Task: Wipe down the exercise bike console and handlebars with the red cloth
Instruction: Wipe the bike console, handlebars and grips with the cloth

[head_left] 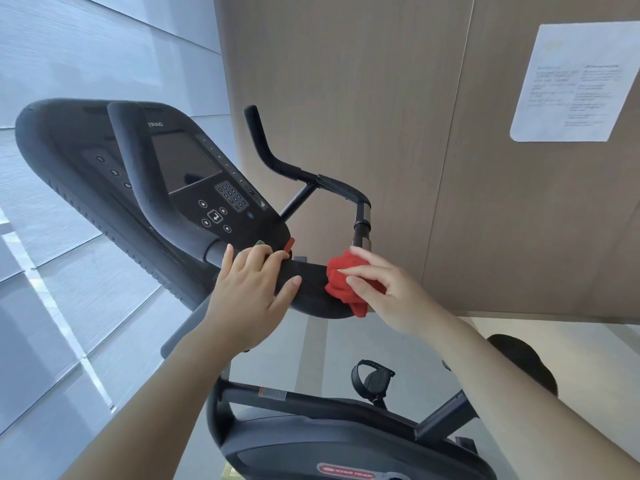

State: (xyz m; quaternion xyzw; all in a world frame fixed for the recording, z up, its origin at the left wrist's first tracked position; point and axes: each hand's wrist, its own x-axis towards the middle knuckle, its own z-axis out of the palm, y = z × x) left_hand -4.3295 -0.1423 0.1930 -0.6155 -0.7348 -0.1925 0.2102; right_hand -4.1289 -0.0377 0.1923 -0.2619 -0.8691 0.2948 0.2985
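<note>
The black exercise bike console (194,178), with a dark screen and keypad, fills the left middle of the head view. Black handlebars (287,168) curve up behind it on the right, and a padded left bar (138,161) crosses in front of the screen. My right hand (384,289) presses a bunched red cloth (343,282) against the black lower tray (311,289) of the console near the right handlebar post. My left hand (249,292) grips the tray's left part, its fingers wrapped over the edge beside a red tab.
A beige panelled wall (381,98) with a white printed sheet (575,81) stands close behind the bike. The bike's frame and black housing (346,452) with a pedal strap (370,379) lie below my arms. Window blinds (69,271) are at left.
</note>
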